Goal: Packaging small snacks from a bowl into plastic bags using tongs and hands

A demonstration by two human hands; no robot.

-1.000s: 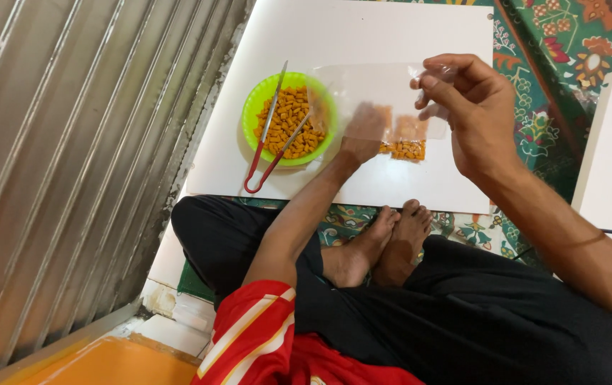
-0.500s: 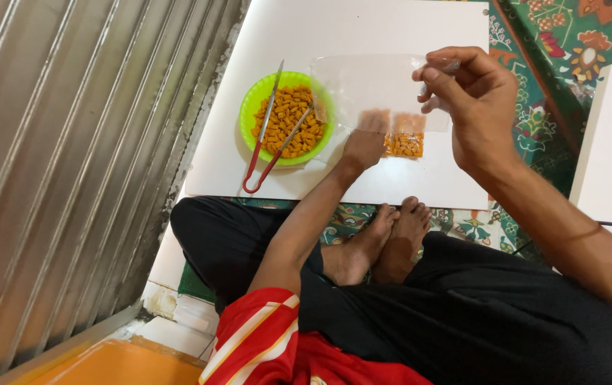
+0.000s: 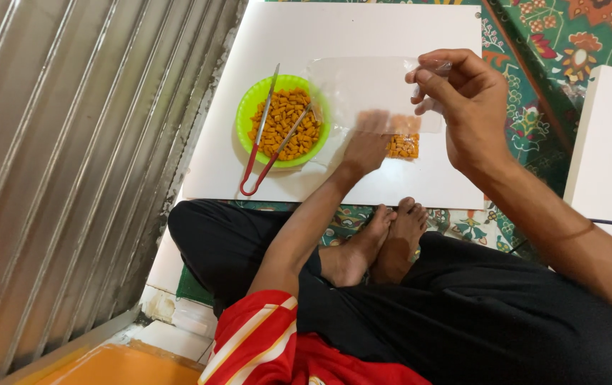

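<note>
My right hand [image 3: 473, 107] pinches the clear bag [image 3: 373, 89] corner; left hand [image 3: 366, 146] reaches under it, fingers blurred. One filled packet [image 3: 404, 146] done; green bowl [image 3: 245, 117] still full.

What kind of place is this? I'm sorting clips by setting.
Probably a home floor used as a small packing spot. The person sits cross-legged on a patterned mat, working at a white board laid on it, with a green bowl of orange snack pieces, beside a ribbed metal wall.
</note>
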